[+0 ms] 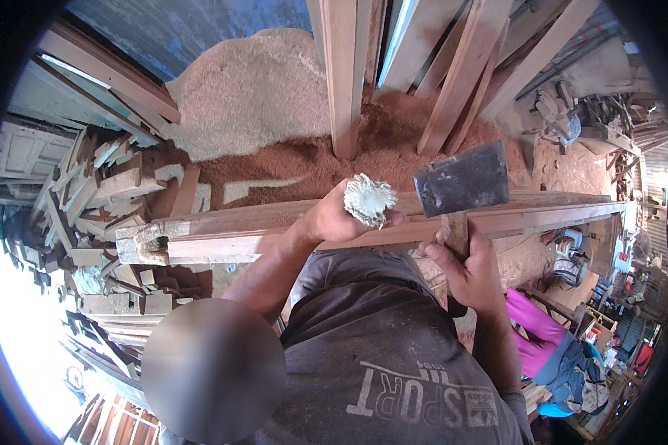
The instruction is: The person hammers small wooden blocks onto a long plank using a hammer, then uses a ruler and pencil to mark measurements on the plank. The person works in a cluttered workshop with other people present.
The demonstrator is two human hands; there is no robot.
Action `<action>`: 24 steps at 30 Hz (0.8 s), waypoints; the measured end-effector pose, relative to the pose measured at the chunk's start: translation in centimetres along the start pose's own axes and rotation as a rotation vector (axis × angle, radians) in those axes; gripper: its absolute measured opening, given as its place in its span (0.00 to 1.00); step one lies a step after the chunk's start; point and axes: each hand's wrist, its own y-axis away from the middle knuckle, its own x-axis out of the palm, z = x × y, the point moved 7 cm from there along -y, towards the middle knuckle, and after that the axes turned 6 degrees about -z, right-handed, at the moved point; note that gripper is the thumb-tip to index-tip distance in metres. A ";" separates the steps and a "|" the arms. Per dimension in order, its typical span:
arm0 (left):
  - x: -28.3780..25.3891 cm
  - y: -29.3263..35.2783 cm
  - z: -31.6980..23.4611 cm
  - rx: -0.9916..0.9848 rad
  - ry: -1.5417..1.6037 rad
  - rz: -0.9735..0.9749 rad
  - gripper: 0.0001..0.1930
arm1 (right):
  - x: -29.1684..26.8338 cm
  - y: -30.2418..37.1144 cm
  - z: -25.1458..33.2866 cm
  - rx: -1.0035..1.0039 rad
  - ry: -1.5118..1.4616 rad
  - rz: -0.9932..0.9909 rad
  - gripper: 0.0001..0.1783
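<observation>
My left hand [329, 219] is closed around a wooden handle [369, 200] whose pale top end is splayed and frayed like a brush. The rest of that tool is hidden below the hand. In my right hand [473, 273], a hammer [464, 178] is gripped by its short wooden handle. Its dark, blocky head is raised, just right of the frayed end and apart from it. Beneath both hands a long reddish wooden beam [542, 220] runs from left to right, close in front of my body.
Tall planks [343, 74] lean at the far side beside a large sawdust heap [256, 96]. Offcuts [126, 182] are piled at the left. At the right, a person in a pink top [531, 326] bends over near cluttered shelves.
</observation>
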 end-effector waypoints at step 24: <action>-1.3 0.3 -0.1 -0.460 0.393 -0.252 0.14 | -0.7 -0.2 3.8 -0.125 0.296 -0.069 0.28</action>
